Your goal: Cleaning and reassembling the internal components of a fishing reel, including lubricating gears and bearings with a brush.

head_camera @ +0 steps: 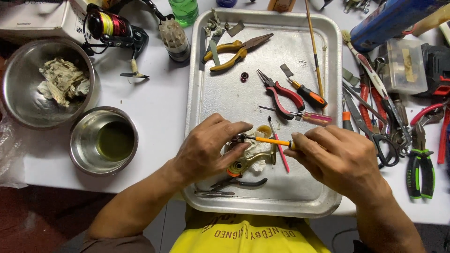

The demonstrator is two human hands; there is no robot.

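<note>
Here I see the gold reel part (pixel 248 161) near the tray's (pixel 328 51) front edge, my left hand (pixel 206 147) clamped on it to steady it while my right hand (pixel 337 157) grips a yellow screwdriver (pixel 272 140) with its tip at the part. Left, one bowl (pixel 77 145) holds greenish liquid, another (pixel 14 103) a rag (pixel 63 82).

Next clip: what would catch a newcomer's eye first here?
Centre frame, the left hand steadies a small gold-coloured metal part over the metal tray, while the right hand drives a yellow-shafted screwdriver into it. Far left sit two steel bowls, the larger bowl holding a crumpled rag; a heap of pliers crowds the right.
</note>
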